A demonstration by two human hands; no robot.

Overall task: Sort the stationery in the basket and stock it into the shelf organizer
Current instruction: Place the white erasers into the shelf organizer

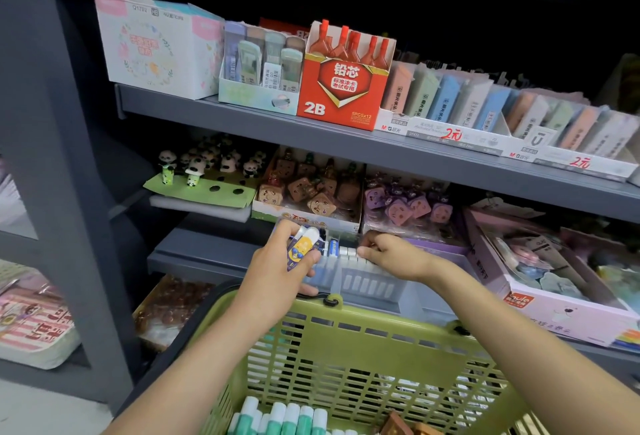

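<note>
Two bare hands are reaching over a green basket [346, 341] toward a clear organizer [363, 284] on the middle shelf, at centre frame. Nearest the camera, at the bottom edge, green-and-white tubes [287, 417] are lying side by side in the basket, with brown packets [398, 425] just beside them to the right. The basket's black handle [325, 297] is resting along its far rim.

Beyond the rim, the left hand [277, 272] is gripping a small bundle of erasers [304, 244], fingers curled round them, a yellow-and-white one on top. The right hand [388, 253] is curling its fingers over a row of white pieces [349, 252] standing in the organizer's right compartment; whether it is pinching one cannot be told. A blue item [333, 247] is standing in the compartment between the two hands.

Behind the organizer, brown charms [311, 189] and purple charms [405, 202] are filling two display boxes, with panda figures [204, 164] to their left and a pink box [561, 306] at right.

On the upper shelf, a red 2B lead box [341, 88] is sitting between pastel cases [263, 60] and a long row of pastel erasers [485, 105]; a floral box [156, 47] is standing at upper left.
</note>
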